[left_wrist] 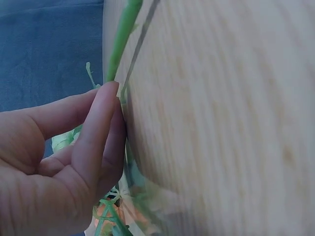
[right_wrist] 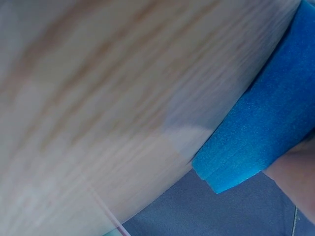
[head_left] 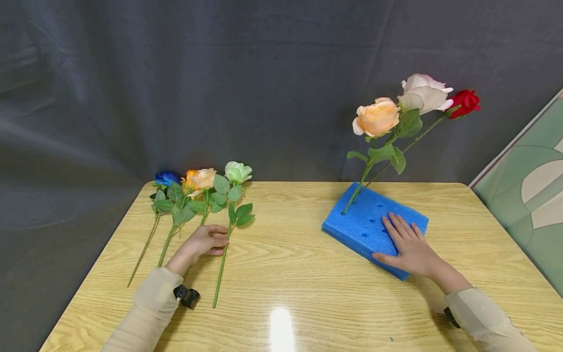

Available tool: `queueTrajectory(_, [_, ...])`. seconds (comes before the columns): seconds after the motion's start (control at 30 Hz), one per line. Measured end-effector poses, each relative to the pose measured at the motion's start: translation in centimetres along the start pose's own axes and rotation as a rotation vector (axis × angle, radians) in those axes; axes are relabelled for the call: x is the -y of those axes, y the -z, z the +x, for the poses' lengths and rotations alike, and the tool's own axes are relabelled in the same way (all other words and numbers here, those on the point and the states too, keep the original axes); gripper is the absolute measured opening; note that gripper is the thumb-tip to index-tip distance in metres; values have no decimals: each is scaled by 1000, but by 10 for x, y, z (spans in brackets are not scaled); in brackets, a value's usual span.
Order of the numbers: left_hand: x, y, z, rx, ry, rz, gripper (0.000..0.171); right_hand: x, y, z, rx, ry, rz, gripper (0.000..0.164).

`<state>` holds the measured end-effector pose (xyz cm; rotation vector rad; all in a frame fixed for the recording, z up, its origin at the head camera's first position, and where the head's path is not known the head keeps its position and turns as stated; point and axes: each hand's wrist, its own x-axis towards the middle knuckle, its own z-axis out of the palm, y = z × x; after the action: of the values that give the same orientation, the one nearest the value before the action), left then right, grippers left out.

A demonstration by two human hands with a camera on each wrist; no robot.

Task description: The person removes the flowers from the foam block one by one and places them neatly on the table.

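pale green rose (head_left: 238, 172): pinched mid-stem by left hand (head_left: 205, 243), the nearer
long axis: 12–6, flowering end at 12 from grip
blue foam block (head_left: 357, 224): at 3 o'clock, touched by flat right hand (head_left: 411, 250)

A pale green rose (head_left: 238, 173) is left of a flat, holed blue foam block (head_left: 358, 222).

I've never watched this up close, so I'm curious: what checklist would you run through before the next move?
1. Left hand gripping green rose: ok, pinched.
2. Right hand steadying foam: ok, resting spread on top.
3. Foam lying flat on table: ok.
4. Unfilled holes in foam: ok, several show.
5. Pink rose seated in foam: cannot tell, lower end not distinct.
6. Green rose at foam: not ok, well off to its left.
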<state>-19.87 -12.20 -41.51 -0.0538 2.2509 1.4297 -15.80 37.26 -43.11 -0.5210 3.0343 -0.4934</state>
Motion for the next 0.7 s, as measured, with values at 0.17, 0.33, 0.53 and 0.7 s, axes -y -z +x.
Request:
queueTrajectory(0.17, [0,1,-1,13,-6,-3,47,1,0,-1,-3,1,7,100])
queueTrajectory(0.33, [0,2,-2,0,-14,3,47,1,0,-1,4,-3,17,100])
queueTrajectory(0.53, [-6,9,-1,-71,-39,33,47,1,1,-1,9,-4,17,100])
queueTrajectory(0.7, [-21,9,1,-128,-83,3,45,1,1,-1,10,-1,18,100])
